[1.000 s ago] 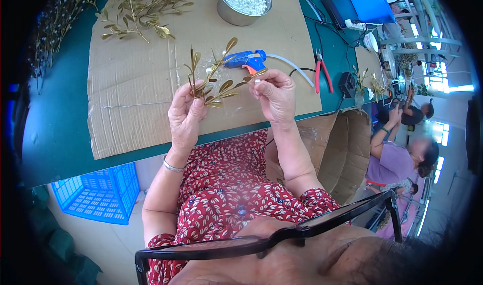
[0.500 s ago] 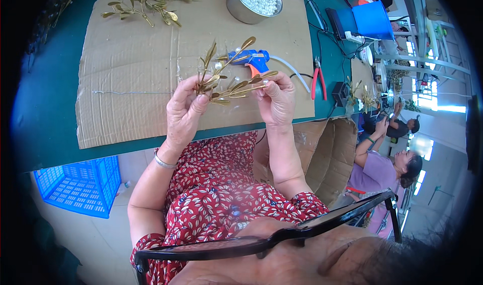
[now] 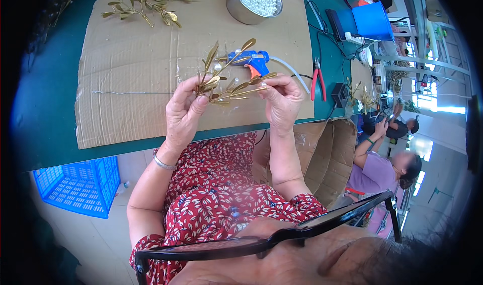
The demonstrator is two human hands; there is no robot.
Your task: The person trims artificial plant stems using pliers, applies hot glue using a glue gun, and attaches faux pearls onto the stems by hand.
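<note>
Both my hands are raised over the cardboard sheet around a gold leaf branch (image 3: 214, 81) with a few white pearl beads on it. My left hand (image 3: 185, 111) pinches the branch at its left end, thumb against the fingers. Thumb and forefinger of my right hand (image 3: 283, 104) are closed at the tip of a stem on the right side, where a small white bead (image 3: 263, 85) shows. Just beyond lies a blue glue gun (image 3: 255, 60) with an orange trigger and a clear glue stick in its back. A thin wire (image 3: 133, 92) lies left of my left hand.
Gold branches (image 3: 146, 1) and a metal bowl of pearl beads (image 3: 254, 2) sit at the far side of the cardboard (image 3: 121, 119). Red-handled pliers (image 3: 318, 81), cables and a blue bin (image 3: 372, 21) are to the right. A blue crate (image 3: 80, 187) stands below left. Several people are on the right.
My right hand has shifted slightly right, its fingers now at the stem's tip. My left hand and the branch have hardly moved.
</note>
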